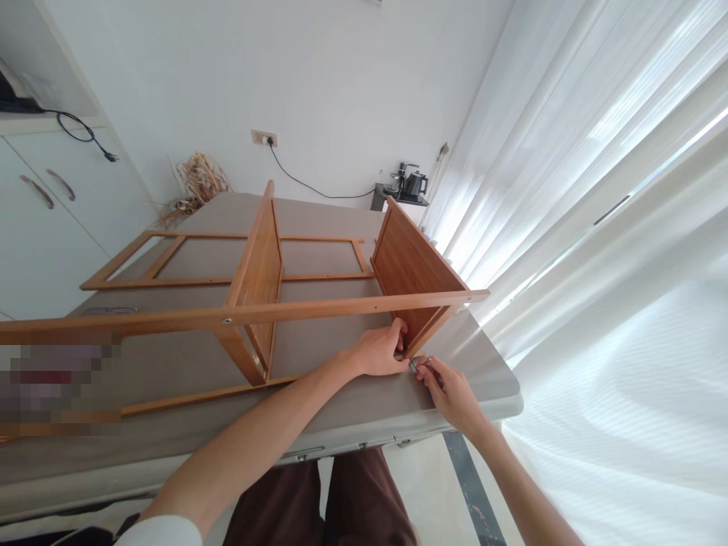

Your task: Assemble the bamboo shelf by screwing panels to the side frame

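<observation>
A partly joined wooden shelf frame (318, 309) lies on its side on the grey-covered table, its boards standing upright. My left hand (380, 352) is closed around the lower corner of the right-hand board (418, 258), thumb and fingers at the wooden rail. Just right of that corner, my right hand (449, 388) pinches a small silver metal tool (413, 366), which looks like a hex key. Its tip meets the rail's end; the exact contact is hidden by the fingers. The middle board (258, 292) stands left of my hands.
The grey tabletop (483, 371) ends in a rounded corner at right. White curtains (626, 364) hang beside it. At the back, an electric kettle (415, 184) stands on a small stand. Dried stalks (200, 178) are at the far left corner. A blurred patch covers the left edge.
</observation>
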Action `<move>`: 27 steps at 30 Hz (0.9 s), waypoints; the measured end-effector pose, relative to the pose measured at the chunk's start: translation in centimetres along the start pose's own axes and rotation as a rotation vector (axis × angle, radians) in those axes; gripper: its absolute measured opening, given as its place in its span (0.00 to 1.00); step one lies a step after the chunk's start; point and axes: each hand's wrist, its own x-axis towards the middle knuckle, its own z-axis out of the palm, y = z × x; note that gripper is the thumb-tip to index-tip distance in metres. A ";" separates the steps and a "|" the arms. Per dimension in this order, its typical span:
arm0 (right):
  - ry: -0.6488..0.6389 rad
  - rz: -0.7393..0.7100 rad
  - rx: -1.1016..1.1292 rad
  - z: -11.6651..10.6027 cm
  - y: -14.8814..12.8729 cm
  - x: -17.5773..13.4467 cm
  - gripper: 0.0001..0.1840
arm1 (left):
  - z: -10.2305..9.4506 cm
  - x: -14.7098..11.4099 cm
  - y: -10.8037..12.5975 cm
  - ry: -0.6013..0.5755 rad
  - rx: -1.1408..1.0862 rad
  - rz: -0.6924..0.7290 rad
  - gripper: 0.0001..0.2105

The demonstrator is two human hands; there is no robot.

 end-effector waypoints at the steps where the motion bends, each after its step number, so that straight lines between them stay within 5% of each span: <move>1: 0.003 0.004 0.003 0.0 -0.1 0.0 0.13 | 0.0 0.0 0.0 0.000 0.002 0.003 0.22; 27: 0.002 -0.024 -0.078 0.4 -0.4 -0.1 0.13 | -0.3 -0.1 0.0 -0.020 -0.006 0.012 0.22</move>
